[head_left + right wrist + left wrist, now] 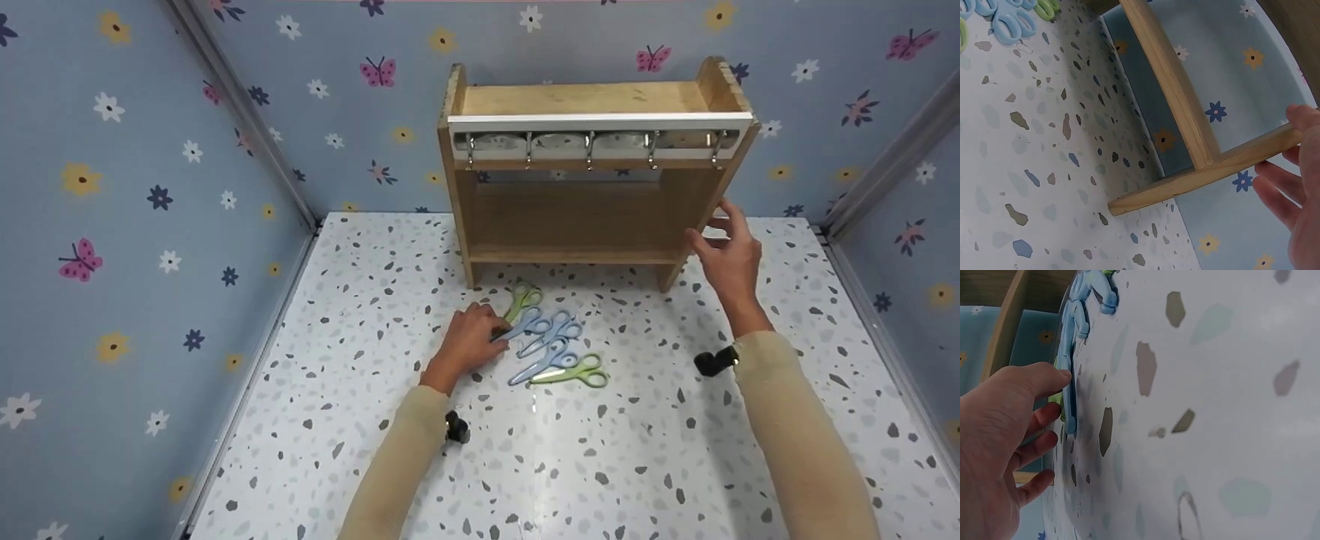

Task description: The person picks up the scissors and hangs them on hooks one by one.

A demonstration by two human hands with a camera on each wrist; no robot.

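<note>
On the speckled tabletop, three blue scissors and two green scissors lie in a loose overlapping cluster. My left hand [471, 337] pinches the leftmost blue scissors [531, 324] at the blade end, thumb on the near side. Its thumb also shows against these blue scissors [1069, 410] in the left wrist view. Just behind are green scissors [523, 298], pointing toward that hand. To the right lie more blue scissors [551, 358] and the other green scissors [583, 371]. My right hand [731, 255] holds the right side panel of a wooden rack [570, 253], thumb at the front edge, fingers outside.
Across the rack's upper front runs a white strip [600, 120] with several metal hooks [589, 150], all bare. A lower shelf [1176, 84] spans its side panels. Flower-patterned walls [172, 225] enclose the table [360, 390] at the left, back and right.
</note>
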